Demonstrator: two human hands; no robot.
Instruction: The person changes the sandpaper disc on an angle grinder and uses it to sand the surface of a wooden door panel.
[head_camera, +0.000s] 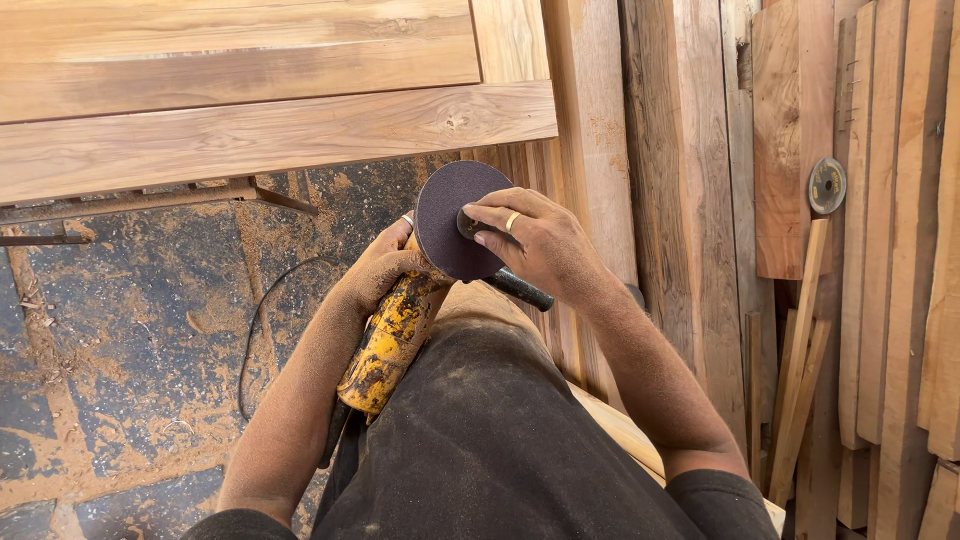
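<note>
The left hand (375, 275) grips the yellow angle grinder (392, 340) body. The right hand (535, 240) pinches the centre of its dark sanding disc (450, 215). A spare disc (827, 186) rests on stacked planks (900, 250), well right of the grinder.

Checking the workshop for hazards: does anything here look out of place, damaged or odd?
The yellow grinder held by the left hand is badly worn and caked in dust. A loose disc sits wedged among the planks at right. Sawdust covers the floor.

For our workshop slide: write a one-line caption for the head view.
Left hand grips a yellow angle grinder; right hand fingers the centre of its dark sanding disc.
</note>
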